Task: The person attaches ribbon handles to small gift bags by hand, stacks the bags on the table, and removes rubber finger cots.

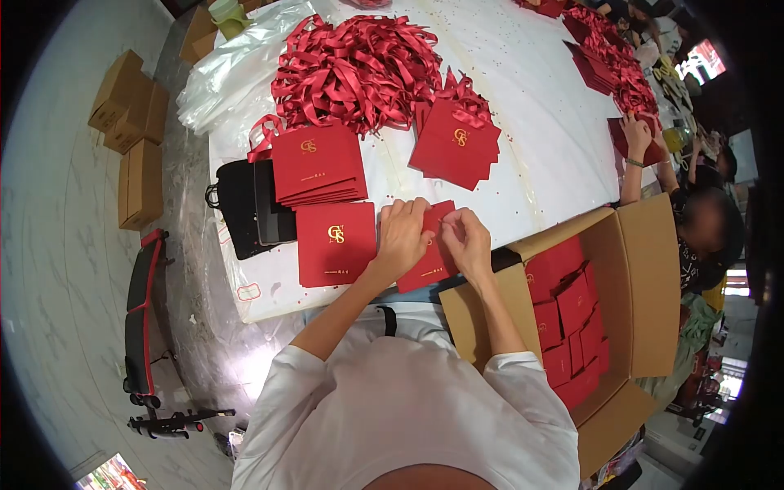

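Observation:
A red card-like bag with gold print [425, 267] lies at the table's front edge under both my hands. My left hand [403, 237] rests on its upper left part, fingers bent and close together. My right hand [467, 241] is at its upper right, thumb and fingertips pinched; what lies between them is too small to tell. Left of my left hand lies a flat red bag [336, 245] with a gold logo. Behind it is a stack of red bags [317, 163], and another fanned stack [456, 143] sits farther right. A heap of red ribbons [355, 73] lies behind them.
An open cardboard box [653, 286] holding red bags stands right of my right arm. A black pouch [237, 208] and dark device [272, 204] lie left of the stack. Clear plastic bags [237, 82] are at back left. Another person's hands [637, 139] work at far right.

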Demonstrator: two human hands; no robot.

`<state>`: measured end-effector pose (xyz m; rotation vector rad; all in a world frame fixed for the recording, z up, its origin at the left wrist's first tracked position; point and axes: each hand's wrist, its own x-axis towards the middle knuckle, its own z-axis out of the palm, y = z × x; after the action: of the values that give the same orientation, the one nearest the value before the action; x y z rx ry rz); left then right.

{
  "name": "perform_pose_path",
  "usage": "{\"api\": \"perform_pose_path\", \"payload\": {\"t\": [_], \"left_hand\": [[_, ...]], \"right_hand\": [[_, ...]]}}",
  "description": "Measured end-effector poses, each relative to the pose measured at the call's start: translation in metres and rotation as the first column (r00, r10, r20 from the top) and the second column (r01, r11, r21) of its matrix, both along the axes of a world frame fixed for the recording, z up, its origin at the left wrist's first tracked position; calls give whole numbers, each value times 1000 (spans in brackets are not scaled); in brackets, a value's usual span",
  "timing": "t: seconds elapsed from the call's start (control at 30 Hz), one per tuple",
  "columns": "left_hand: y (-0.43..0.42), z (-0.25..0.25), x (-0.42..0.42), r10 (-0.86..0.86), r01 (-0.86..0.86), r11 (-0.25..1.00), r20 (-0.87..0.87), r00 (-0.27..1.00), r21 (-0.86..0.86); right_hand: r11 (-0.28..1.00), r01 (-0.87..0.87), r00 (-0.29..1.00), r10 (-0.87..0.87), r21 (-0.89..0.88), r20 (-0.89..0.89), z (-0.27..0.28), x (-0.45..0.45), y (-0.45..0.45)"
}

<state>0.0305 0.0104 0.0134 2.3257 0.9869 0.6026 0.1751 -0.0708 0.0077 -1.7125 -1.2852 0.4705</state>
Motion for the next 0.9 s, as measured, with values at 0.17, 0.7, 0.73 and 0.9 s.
{"api": "perform_pose_path", "payload": {"t": [0.17, 0.7, 0.73, 0.9], "left_hand": [[2, -19, 1, 20, 3, 989, 156, 988, -145], [-22, 1, 1, 42, -45, 999, 158, 987, 17], [-20, -3, -1, 36, -34, 999, 160, 986, -12], [-17, -5, -8, -25, 53, 994, 258, 966, -101]], "right_hand": [[998, 8, 968, -25, -69, -250, 4, 3, 0], [996, -86, 982, 84, 7, 169, 24, -9, -4], [996, -86, 982, 85, 4, 168, 23, -7, -5], [980, -195, 980, 192, 47, 54, 41, 5, -1]]}}
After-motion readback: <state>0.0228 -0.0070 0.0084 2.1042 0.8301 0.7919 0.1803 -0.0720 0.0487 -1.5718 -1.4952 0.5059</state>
